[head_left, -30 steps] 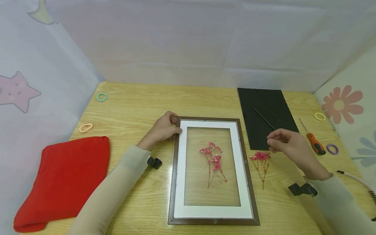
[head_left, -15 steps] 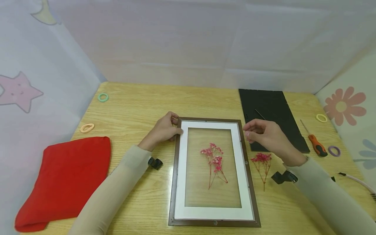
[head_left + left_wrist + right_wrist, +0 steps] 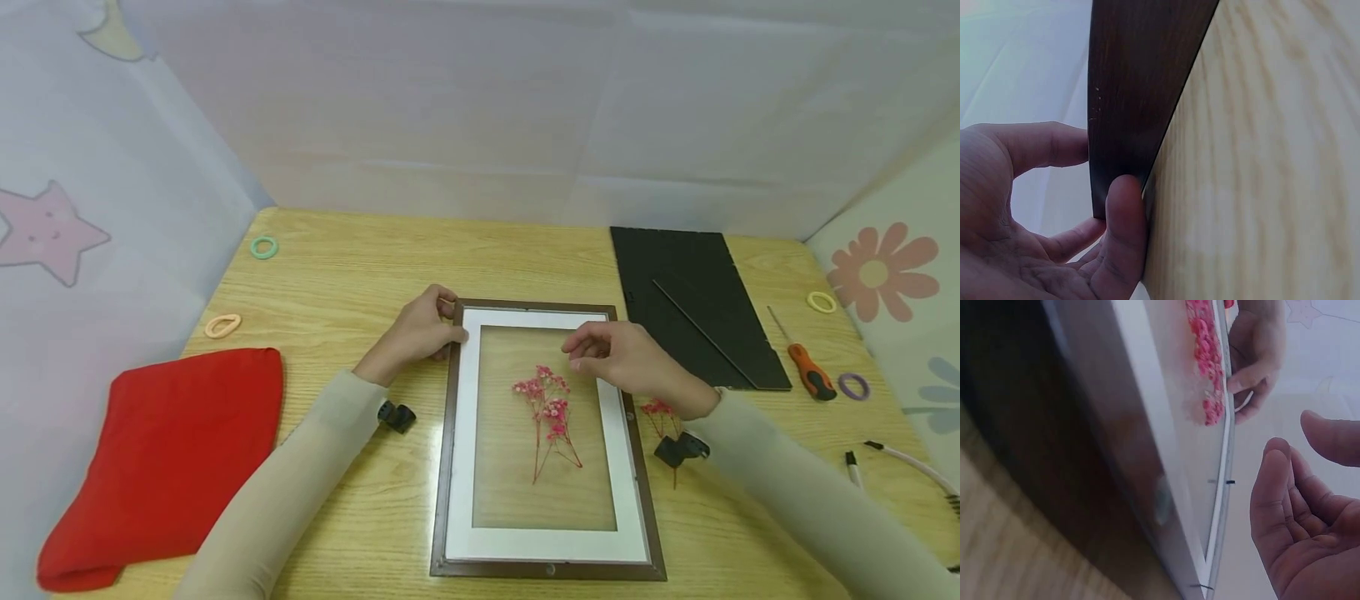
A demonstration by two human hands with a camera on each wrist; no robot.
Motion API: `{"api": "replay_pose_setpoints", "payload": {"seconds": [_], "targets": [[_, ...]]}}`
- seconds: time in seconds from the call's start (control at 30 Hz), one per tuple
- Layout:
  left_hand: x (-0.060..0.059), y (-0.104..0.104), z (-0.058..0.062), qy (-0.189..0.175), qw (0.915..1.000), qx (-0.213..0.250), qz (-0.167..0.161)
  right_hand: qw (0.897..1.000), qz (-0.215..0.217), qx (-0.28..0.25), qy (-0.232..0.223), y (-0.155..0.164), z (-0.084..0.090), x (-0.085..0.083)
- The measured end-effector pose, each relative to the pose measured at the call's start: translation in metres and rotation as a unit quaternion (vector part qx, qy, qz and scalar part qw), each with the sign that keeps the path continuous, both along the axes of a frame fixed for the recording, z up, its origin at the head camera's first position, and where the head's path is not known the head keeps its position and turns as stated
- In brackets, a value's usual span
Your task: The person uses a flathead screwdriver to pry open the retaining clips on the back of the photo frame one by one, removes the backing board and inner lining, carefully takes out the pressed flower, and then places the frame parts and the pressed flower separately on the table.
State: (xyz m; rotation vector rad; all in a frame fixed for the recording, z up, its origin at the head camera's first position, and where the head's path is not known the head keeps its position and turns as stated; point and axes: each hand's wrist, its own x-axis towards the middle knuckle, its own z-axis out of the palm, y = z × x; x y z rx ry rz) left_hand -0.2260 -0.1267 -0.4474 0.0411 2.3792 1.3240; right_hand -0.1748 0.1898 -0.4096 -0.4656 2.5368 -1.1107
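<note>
A brown picture frame (image 3: 442, 467) with a white mat (image 3: 543, 543) and a clear pane lies on the table. Sprigs of pink dried flowers (image 3: 555, 410) rest within its window. My left hand (image 3: 420, 327) grips the upper left corner; in the left wrist view thumb and fingers are round the dark frame side (image 3: 1141, 81). Over the upper right of the pane hovers my right hand (image 3: 626, 357), holding nothing, its fingers loosely bent and thumb apart in the right wrist view. Another pink sprig (image 3: 657, 407) lies right of the frame, partly hidden by the right wrist's camera.
At the back right a thin dark rod (image 3: 705, 335) lies on a black board (image 3: 675, 258). Beside it are an orange screwdriver (image 3: 808, 371), a purple ring (image 3: 842, 386) and a yellow ring (image 3: 811, 302). Red cloth (image 3: 180, 450) covers the left side, below two more rings.
My right hand has moved left from beside the black board to above the pane, its forearm now passing over the loose sprig. The left hand and the picture frame stay in place.
</note>
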Motion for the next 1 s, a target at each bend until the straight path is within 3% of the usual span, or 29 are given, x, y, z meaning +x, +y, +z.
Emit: {"api": "replay_pose_setpoints", "payload": {"seconds": [0.27, 0.63, 1.0], "targets": [[0.0, -0.001, 0.0, 0.003, 1.0, -0.003, -0.002, 0.999, 0.042, 0.025, -0.002, -0.007, -0.014, 0.001], [0.0, 0.001, -0.001, 0.003, 1.0, -0.005, 0.001, 0.997, 0.05, 0.056, -0.005, -0.007, -0.022, 0.004], [-0.002, 0.001, 0.0, 0.005, 1.0, -0.004, 0.002, 0.993, 0.068, 0.087, 0.037, -0.014, -0.025, 0.006]]}}
